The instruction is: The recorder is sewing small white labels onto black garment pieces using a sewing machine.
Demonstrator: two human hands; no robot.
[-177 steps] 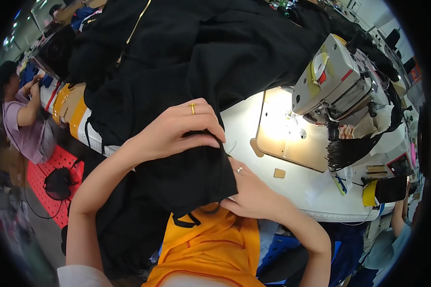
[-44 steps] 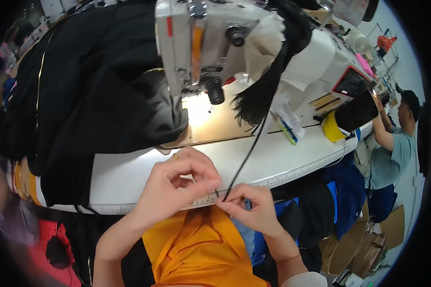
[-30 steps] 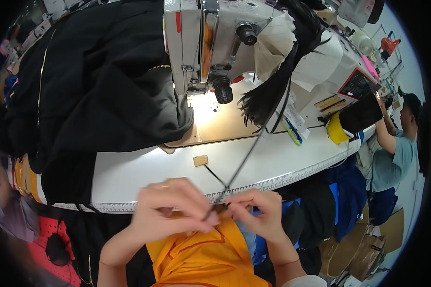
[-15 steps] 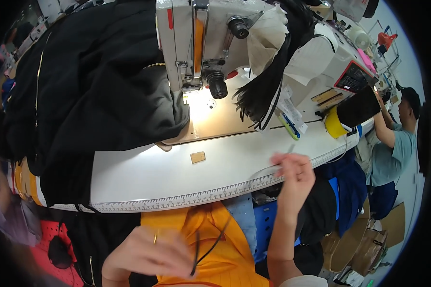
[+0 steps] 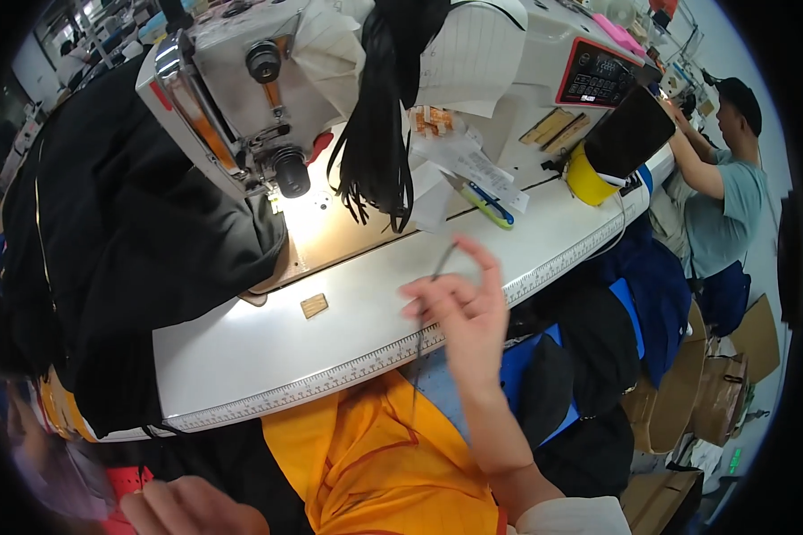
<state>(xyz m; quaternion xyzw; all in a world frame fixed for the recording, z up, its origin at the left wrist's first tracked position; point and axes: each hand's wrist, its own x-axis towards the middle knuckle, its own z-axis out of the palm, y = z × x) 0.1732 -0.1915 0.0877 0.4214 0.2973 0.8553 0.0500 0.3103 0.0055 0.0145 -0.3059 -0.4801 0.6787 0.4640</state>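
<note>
We hold a thin black strip (image 5: pixel 419 343) between the bent fingers of the right hand (image 5: pixel 462 308), index finger extended; the strip hangs across the front edge of the white sewing table (image 5: pixel 232 361), in front of the orange apron (image 5: pixel 375 481). Our left hand (image 5: pixel 192 506) is positioned before the table's front left corner, fingers curled; we cannot tell whether it pinches anything. A black garment (image 5: pixel 116 214) covers the left end. A bundle of black strips (image 5: pixel 384 134) hangs at the sewing machine (image 5: pixel 227 67).
</note>
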